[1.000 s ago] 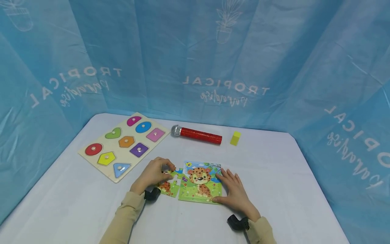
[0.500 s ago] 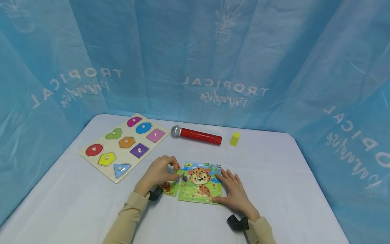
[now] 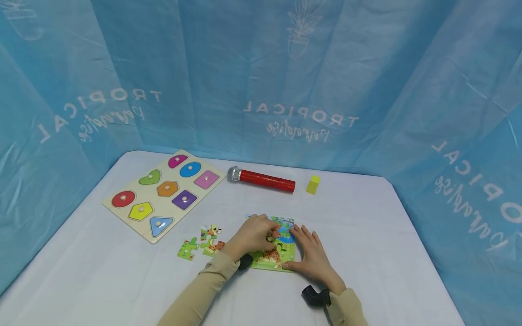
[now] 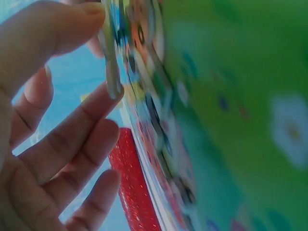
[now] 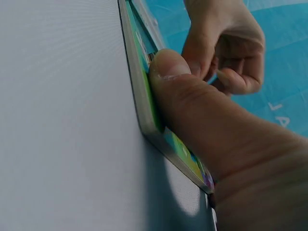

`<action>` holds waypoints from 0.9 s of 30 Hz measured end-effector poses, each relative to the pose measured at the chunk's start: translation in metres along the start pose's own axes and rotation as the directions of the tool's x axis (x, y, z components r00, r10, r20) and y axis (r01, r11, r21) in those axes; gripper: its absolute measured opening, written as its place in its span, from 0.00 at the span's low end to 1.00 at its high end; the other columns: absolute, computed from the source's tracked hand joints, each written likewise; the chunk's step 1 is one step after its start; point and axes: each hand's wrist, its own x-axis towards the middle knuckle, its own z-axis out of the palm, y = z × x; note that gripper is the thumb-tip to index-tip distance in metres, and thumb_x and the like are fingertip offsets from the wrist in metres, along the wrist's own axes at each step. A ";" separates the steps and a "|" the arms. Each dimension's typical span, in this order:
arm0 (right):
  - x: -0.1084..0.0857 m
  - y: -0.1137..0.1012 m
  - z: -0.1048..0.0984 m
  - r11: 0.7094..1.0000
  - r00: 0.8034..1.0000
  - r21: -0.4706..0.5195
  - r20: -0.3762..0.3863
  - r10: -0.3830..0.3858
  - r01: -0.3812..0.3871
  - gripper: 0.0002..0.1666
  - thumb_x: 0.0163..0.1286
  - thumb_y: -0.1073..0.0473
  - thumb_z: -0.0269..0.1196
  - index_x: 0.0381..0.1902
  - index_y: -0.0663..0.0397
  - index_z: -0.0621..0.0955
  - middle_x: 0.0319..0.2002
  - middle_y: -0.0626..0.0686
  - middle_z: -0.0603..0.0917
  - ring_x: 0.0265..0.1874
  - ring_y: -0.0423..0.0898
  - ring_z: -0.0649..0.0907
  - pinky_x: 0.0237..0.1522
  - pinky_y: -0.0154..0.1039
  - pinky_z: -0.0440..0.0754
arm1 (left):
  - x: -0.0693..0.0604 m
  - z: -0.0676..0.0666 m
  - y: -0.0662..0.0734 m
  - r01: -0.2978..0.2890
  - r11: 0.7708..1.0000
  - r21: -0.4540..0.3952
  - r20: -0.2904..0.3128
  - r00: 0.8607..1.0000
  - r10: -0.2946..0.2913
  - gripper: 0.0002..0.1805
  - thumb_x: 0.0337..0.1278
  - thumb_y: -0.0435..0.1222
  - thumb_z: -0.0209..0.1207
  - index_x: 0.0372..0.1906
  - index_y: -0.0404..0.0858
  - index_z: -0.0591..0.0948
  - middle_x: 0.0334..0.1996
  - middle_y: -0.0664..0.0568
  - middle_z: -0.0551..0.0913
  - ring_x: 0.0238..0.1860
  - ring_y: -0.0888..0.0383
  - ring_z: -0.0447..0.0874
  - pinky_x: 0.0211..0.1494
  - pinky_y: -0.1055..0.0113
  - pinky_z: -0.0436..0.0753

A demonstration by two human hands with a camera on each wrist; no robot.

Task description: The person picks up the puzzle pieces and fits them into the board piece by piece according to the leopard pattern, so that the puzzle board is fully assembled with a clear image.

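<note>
Plainly, the left-wrist view shows what the head view obscures: the left hand [image 3: 253,234] pinches a thin puzzle piece [image 4: 111,70] over the puzzle board [image 3: 289,251]. The right hand [image 3: 313,257], spread, touches the board's right edge; loose pieces [image 3: 210,250] lie left of it, white cloth [image 3: 355,213] stretching beyond to a red microphone [image 3: 267,180].

Knobbed shape board [image 3: 147,192], red microphone [image 3: 262,179], yellow block [image 3: 313,185], blue curtain [image 3: 228,54] behind
</note>
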 end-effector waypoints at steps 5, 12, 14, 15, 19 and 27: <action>0.001 -0.001 -0.001 1.000 1.000 0.001 0.008 0.011 -0.011 0.59 0.45 0.37 0.75 0.71 0.53 0.66 0.72 0.58 0.65 0.74 0.62 0.58 0.72 0.63 0.46 | 0.008 0.002 0.011 -0.012 0.992 0.122 0.000 1.000 0.013 0.16 0.39 0.45 0.74 0.23 0.51 0.74 0.20 0.66 0.73 0.28 0.64 0.67 0.36 0.68 0.64; 0.001 -0.002 -0.001 1.000 1.000 0.008 0.011 0.026 -0.026 0.57 0.45 0.39 0.76 0.70 0.53 0.67 0.72 0.58 0.65 0.74 0.62 0.58 0.72 0.63 0.46 | 0.008 0.003 0.021 0.047 0.972 0.232 -0.017 0.999 -0.044 0.20 0.36 0.51 0.76 0.23 0.53 0.74 0.19 0.65 0.75 0.27 0.63 0.71 0.35 0.68 0.66; 0.000 -0.002 -0.001 1.000 1.000 0.009 0.012 0.027 -0.027 0.57 0.45 0.39 0.76 0.70 0.52 0.68 0.73 0.58 0.65 0.74 0.62 0.58 0.72 0.63 0.46 | 0.009 0.005 0.024 0.072 0.965 0.251 -0.037 0.997 -0.065 0.20 0.34 0.52 0.76 0.24 0.53 0.75 0.19 0.65 0.77 0.26 0.63 0.74 0.35 0.67 0.68; 0.000 -0.001 -0.001 1.000 1.000 0.007 0.010 0.024 -0.024 0.56 0.46 0.39 0.76 0.70 0.51 0.68 0.73 0.58 0.65 0.74 0.62 0.58 0.72 0.64 0.46 | 0.009 0.006 0.025 0.086 0.962 0.257 -0.046 0.996 -0.077 0.20 0.34 0.53 0.76 0.24 0.52 0.76 0.19 0.64 0.78 0.26 0.63 0.76 0.35 0.67 0.69; 0.000 0.001 -0.001 1.000 1.000 0.007 0.012 0.009 -0.009 0.55 0.46 0.39 0.75 0.70 0.50 0.69 0.73 0.59 0.64 0.74 0.63 0.58 0.72 0.64 0.46 | 0.010 0.008 0.032 0.143 0.957 0.253 -0.055 0.989 -0.134 0.18 0.32 0.52 0.76 0.24 0.52 0.79 0.20 0.63 0.82 0.25 0.63 0.79 0.36 0.65 0.71; 0.000 0.003 -0.002 1.000 1.000 0.007 0.013 -0.017 0.016 0.53 0.47 0.37 0.74 0.69 0.51 0.70 0.73 0.59 0.64 0.74 0.63 0.58 0.71 0.64 0.46 | 0.008 0.010 0.040 0.183 0.950 0.252 -0.061 0.983 -0.173 0.15 0.33 0.50 0.75 0.25 0.51 0.81 0.22 0.62 0.84 0.26 0.62 0.81 0.37 0.64 0.73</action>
